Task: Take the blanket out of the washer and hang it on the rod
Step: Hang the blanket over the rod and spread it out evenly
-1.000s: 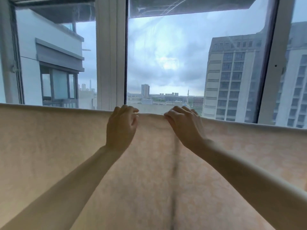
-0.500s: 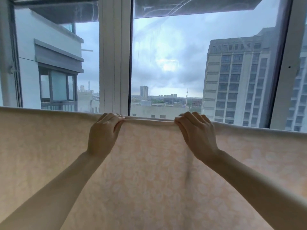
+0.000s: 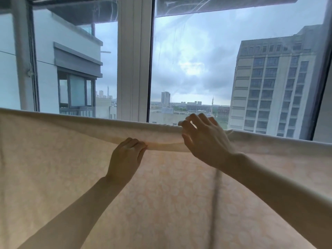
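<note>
A pale peach blanket (image 3: pixel 53 159) with a faint flower pattern hangs across the whole width of the view, draped over a horizontal rod that it hides. My left hand (image 3: pixel 125 157) grips a fold of the blanket a little below its top edge, fingers curled into the cloth. My right hand (image 3: pixel 203 139) is at the top edge just to the right, thumb behind the fold and fingers loosely spread and lifted over the edge. A thin dark vertical line shows through the cloth below my right wrist.
Right behind the blanket stands a large window with a white frame post (image 3: pixel 133 60). Outside are a grey tower block (image 3: pixel 276 87) and a white building (image 3: pixel 71 72). The blanket fills the lower half of the view.
My left hand has dropped from the top edge and pulled a fold of blanket down. My right hand's curled grip on the edge has loosened, its fingers spreading and lifting.
</note>
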The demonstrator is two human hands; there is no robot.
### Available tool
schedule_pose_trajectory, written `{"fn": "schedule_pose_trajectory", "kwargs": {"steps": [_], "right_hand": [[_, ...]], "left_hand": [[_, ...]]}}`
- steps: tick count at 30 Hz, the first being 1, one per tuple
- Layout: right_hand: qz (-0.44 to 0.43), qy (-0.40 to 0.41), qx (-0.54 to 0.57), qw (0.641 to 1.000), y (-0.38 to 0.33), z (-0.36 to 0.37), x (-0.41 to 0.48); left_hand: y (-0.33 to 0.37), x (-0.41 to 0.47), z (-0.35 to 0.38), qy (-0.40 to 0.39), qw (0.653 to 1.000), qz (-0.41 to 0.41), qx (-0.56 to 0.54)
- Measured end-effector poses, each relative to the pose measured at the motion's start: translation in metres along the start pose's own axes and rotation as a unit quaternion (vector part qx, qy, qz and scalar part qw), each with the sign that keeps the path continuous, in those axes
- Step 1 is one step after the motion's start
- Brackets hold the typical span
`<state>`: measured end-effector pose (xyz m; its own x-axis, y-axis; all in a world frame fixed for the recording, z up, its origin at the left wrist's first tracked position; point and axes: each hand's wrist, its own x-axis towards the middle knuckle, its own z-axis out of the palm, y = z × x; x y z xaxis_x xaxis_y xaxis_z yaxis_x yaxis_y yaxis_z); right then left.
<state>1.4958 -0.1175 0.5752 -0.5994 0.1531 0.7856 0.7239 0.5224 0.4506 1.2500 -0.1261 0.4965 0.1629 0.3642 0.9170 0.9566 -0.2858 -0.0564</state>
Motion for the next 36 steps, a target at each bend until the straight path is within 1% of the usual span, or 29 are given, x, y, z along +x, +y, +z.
{"fn": "schedule_pose_trajectory", "kwargs": {"steps": [4, 8, 10, 12, 13, 14, 15, 16, 17, 18, 21, 22, 23, 25, 26, 27, 30, 31, 34, 36], "right_hand": [[0.011, -0.078, 0.039, 0.996, -0.009, 0.01, 0.019], [0.003, -0.064, 0.064, 0.996, -0.017, 0.012, 0.025], [-0.001, -0.07, 0.087, 0.994, -0.018, 0.009, 0.028], [-0.001, -0.087, 0.099, 0.991, -0.016, 0.006, 0.031], [0.004, -0.095, 0.104, 0.99, -0.014, 0.005, 0.032], [0.012, -0.098, 0.109, 0.989, -0.011, 0.003, 0.033], [0.022, -0.099, 0.112, 0.989, -0.01, 0.002, 0.033], [0.031, -0.096, 0.112, 0.989, -0.009, 0.001, 0.033], [0.04, -0.093, 0.106, 0.989, -0.009, 0.0, 0.032], [0.05, -0.089, 0.1, 0.99, -0.009, 0.0, 0.032], [0.073, -0.101, 0.076, 0.989, -0.002, -0.001, 0.04], [0.078, -0.105, 0.057, 0.99, 0.003, -0.001, 0.047], [0.093, -0.099, 0.052, 0.989, 0.009, -0.003, 0.055], [0.139, -0.064, 0.086, 0.984, 0.019, -0.006, 0.07], [0.15, -0.058, 0.104, 0.982, 0.021, -0.004, 0.075], [0.149, -0.073, 0.118, 0.979, 0.02, -0.004, 0.077], [0.116, -0.16, 0.17, 0.965, 0.009, 0.0, 0.07], [0.107, -0.163, 0.177, 0.965, 0.006, 0.0, 0.068], [0.086, -0.131, 0.191, 0.969, -0.003, 0.001, 0.071], [0.055, -0.139, 0.198, 0.969, -0.016, 0.004, 0.076]], "left_hand": [[-0.001, -0.009, -0.005, -0.031, 0.999, 0.013, -0.006], [-0.006, -0.021, -0.011, -0.096, 0.995, 0.019, -0.012], [-0.011, -0.019, -0.016, -0.128, 0.992, 0.003, -0.015], [-0.013, -0.004, -0.024, -0.141, 0.989, -0.02, -0.045], [-0.013, 0.007, -0.03, -0.127, 0.989, -0.035, -0.071], [-0.013, 0.019, -0.036, -0.098, 0.989, -0.056, -0.096], [-0.015, 0.031, -0.041, -0.051, 0.99, -0.077, -0.11], [-0.017, 0.042, -0.045, -0.005, 0.99, -0.092, -0.105], [-0.019, 0.051, -0.048, 0.023, 0.99, -0.104, -0.093], [-0.023, 0.058, -0.05, 0.027, 0.99, -0.116, -0.081], [-0.035, 0.067, -0.049, -0.067, 0.981, -0.142, -0.113], [-0.037, 0.068, -0.048, -0.088, 0.977, -0.145, -0.128], [-0.04, 0.068, -0.047, -0.093, 0.975, -0.146, -0.137], [-0.043, 0.067, -0.046, -0.076, 0.975, -0.148, -0.15], [-0.044, 0.066, -0.045, -0.059, 0.974, -0.152, -0.157], [-0.045, 0.065, -0.043, -0.04, 0.974, -0.158, -0.16], [-0.048, 0.061, -0.041, 0.012, 0.973, -0.18, -0.144], [-0.049, 0.06, -0.04, 0.023, 0.974, -0.179, -0.135], [-0.053, 0.056, -0.041, 0.044, 0.979, -0.157, -0.12], [-0.056, 0.054, -0.043, 0.047, 0.981, -0.144, -0.118]]}}
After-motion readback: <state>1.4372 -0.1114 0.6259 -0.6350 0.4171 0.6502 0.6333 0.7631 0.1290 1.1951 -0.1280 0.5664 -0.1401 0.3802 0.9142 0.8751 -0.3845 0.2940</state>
